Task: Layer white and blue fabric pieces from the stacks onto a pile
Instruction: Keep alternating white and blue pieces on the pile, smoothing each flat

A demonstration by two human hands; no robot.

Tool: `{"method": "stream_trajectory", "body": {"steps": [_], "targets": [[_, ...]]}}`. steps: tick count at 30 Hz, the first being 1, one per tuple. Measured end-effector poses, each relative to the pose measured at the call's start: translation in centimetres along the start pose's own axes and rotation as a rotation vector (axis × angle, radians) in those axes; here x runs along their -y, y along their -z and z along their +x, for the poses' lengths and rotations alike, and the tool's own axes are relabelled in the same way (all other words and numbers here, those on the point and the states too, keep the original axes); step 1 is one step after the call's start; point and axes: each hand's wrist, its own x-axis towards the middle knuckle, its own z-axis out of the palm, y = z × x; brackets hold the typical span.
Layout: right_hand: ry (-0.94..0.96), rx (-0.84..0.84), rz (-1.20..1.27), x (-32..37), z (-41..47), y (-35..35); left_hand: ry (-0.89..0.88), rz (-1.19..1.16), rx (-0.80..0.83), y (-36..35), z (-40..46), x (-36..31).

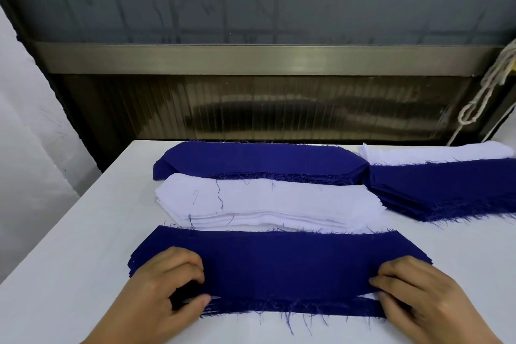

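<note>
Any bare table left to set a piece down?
Free: the table's left strip, beside the pile and white stack; the near right, between the right hand and the right blue stack. Crowded: the back blue stack, white stack and pile sit edge to edge across the middle.

**Fabric stacks and hands, counted**

Three blue stacks lie on the worktop [83, 232]: the near pile [279, 260], the far stack [259, 158] and the right-hand stack [446, 190]. Two white stacks: middle [265, 204] and far right [435, 154]. Two hands: left [164, 288], right [418, 296].
</note>
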Motion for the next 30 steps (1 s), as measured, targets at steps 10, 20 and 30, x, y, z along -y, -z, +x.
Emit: {"method": "stream_trajectory", "body": {"steps": [10, 20, 30], "targets": [[-0.165, 0.239, 0.050, 2.5, 4.2, -0.7, 0.057, 0.041, 0.104, -0.3, 2.9, -1.4], [-0.650, 0.511, -0.272, -1.3, 3.9, -0.4, 0.386, 0.241, 0.145, 0.9, 2.7, 2.4], [-0.492, 0.386, -0.215, -2.3, 12.0, -4.3, 0.437, 0.321, 0.033, -0.3, 12.1, 2.3]]}}
